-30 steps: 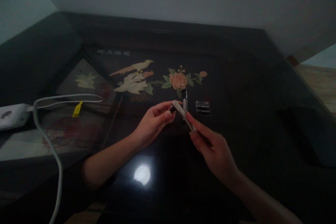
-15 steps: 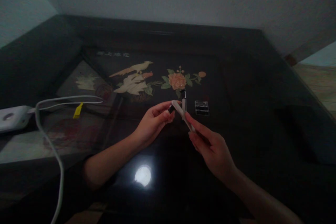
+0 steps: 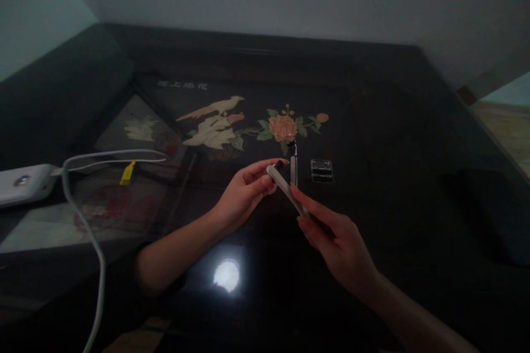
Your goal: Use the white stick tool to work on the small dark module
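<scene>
My right hand (image 3: 337, 242) pinches a slim white handle-like stick (image 3: 287, 190) between thumb and fingers, tilted with its far end up and to the left. At that far end my left hand (image 3: 244, 190) closes its thumb and fingers around a small black piece (image 3: 280, 165). The piece touches or lies just behind the stick's tip; whether the two are joined I cannot tell. Just beyond the hands, a second slim pale stick with a dark, bent top (image 3: 293, 168) lies on the table. To its right sits a small clear case (image 3: 322, 171) with dark contents.
The dark glossy table (image 3: 397, 121) carries a bird-and-flower picture. A white device (image 3: 27, 185) with a white cable (image 3: 89, 237) and a yellow tag (image 3: 127, 173) is at the left. A dark flat object (image 3: 488, 215) lies at the right. A wall rises behind the table.
The stick's far end has shifted slightly left and down, and the black piece now shows beyond its tip instead of below left. Both hands stay in nearly the same place.
</scene>
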`<action>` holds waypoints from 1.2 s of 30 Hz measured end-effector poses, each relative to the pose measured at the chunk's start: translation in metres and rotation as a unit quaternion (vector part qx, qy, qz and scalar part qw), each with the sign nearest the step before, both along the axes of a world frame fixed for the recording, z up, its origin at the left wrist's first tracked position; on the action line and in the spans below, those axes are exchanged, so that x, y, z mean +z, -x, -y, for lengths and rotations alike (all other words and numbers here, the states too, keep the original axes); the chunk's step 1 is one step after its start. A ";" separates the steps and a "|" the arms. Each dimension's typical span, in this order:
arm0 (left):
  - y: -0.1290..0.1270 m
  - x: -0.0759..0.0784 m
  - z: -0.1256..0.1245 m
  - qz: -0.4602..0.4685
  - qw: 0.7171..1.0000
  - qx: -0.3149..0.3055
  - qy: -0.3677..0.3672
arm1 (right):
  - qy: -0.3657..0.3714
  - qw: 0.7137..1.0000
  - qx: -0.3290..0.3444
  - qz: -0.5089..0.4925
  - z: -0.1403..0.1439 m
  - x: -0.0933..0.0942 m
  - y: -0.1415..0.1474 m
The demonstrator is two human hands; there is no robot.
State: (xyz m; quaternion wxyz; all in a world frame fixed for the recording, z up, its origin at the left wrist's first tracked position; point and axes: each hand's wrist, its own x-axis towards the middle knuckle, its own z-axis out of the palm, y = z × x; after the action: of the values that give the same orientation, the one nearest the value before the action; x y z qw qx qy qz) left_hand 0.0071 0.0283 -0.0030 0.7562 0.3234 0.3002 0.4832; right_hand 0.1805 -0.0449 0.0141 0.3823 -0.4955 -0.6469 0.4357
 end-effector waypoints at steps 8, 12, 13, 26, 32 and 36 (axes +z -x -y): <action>0.003 -0.003 0.002 0.005 1.000 -0.015 0.005 | 0.003 0.998 -0.049 0.029 -0.005 -0.002 -0.003; 0.003 -0.005 0.003 0.005 1.000 -0.016 -0.010 | 0.007 0.998 -0.058 0.034 -0.006 -0.001 -0.005; 0.003 -0.005 0.002 0.004 1.000 -0.015 -0.009 | 0.008 0.998 -0.059 0.034 -0.007 -0.001 -0.005; 0.001 0.000 0.001 0.011 1.000 -0.004 0.005 | 0.006 1.000 -0.012 0.016 -0.001 0.001 0.000; 0.001 0.001 0.001 0.001 1.000 0.002 0.011 | -0.012 1.000 0.005 0.005 0.000 0.001 0.001; 0.000 -0.001 0.000 0.015 1.000 -0.003 0.005 | -0.008 1.000 -0.013 0.021 -0.002 0.002 0.000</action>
State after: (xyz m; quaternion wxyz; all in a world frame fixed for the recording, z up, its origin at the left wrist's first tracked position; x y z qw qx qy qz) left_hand 0.0067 0.0279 -0.0036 0.7638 0.3134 0.2905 0.4837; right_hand 0.1805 -0.0426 0.0158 0.3786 -0.5093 -0.6520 0.4149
